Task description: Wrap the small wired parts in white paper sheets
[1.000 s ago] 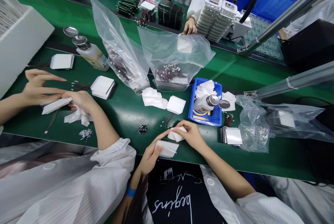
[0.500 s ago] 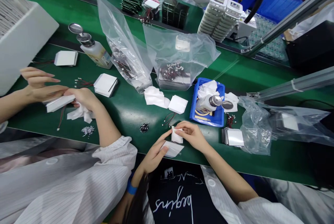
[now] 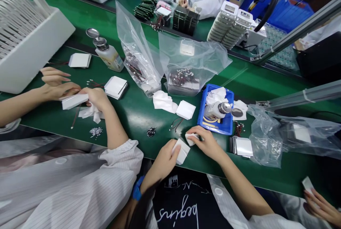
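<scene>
My left hand (image 3: pixel 164 158) grips a flat panel (image 3: pixel 182 152) with a glossy white face, thumb on top, at the bench's front edge. My right hand (image 3: pixel 207 143) pinches a folded white wipe (image 3: pixel 191 139) just right of the panel, a small gap apart. Ahead of them lies a white-faced stack (image 3: pixel 185 110) with thin dark red wires (image 3: pixel 176 125). Beyond the right hand, a blue basket (image 3: pixel 228 128) holds a pump bottle (image 3: pixel 213 111) and crumpled wipes. A stack of similar panels (image 3: pixel 243 147) sits to the right.
At left, a co-worker's hands (image 3: pixel 97 98) hold another white piece (image 3: pixel 75 101). A person's hand (image 3: pixel 321 204) with a white piece shows at lower right. Plastic bags (image 3: pixel 183 67) stand behind. A small dark pile (image 3: pixel 151 132) and white bits (image 3: pixel 96 132) lie on the green bench.
My right hand has drawn the wipe off the panel's far edge, to the right. My left hand has turned the panel. Another person's hand has appeared at lower right; the view has shifted slightly.
</scene>
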The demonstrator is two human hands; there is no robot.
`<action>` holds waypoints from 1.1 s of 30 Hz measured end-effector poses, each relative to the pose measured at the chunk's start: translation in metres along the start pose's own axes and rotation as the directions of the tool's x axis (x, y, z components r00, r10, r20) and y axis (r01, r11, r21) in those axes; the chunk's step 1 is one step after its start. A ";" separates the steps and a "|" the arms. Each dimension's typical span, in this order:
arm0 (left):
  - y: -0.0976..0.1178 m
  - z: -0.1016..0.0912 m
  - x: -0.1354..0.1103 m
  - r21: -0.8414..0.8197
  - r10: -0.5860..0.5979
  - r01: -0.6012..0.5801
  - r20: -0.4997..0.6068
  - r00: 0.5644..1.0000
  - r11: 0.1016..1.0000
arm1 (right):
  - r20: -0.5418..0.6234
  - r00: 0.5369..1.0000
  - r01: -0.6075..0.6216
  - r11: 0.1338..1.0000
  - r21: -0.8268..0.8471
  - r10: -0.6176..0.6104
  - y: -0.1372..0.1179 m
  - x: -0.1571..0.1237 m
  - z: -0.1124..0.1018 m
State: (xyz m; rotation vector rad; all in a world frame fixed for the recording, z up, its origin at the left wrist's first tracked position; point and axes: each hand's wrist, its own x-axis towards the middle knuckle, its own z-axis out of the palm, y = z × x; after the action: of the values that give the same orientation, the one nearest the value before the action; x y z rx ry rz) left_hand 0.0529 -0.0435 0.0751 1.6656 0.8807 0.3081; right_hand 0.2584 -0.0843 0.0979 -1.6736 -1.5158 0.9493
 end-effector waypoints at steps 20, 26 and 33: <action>-0.018 0.018 -0.004 0.662 0.277 0.028 -0.352 0.894 0.749 | 0.048 0.989 0.149 0.929 -0.338 -0.141 0.009 0.010 0.041; -0.017 0.016 -0.003 0.628 0.246 0.047 -0.371 0.895 0.777 | 0.059 0.995 0.089 0.979 -0.184 -0.079 0.004 0.013 0.034; -0.022 0.016 -0.002 0.588 0.231 0.053 -0.398 0.888 0.807 | 0.075 0.996 0.064 0.967 -0.247 -0.047 0.000 0.015 0.035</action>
State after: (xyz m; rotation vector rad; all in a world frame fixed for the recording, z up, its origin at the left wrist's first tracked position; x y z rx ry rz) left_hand 0.0532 -0.0555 0.0500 2.2707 1.3470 0.5502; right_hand 0.2291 -0.0686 0.0794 -1.7763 -1.7801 0.8200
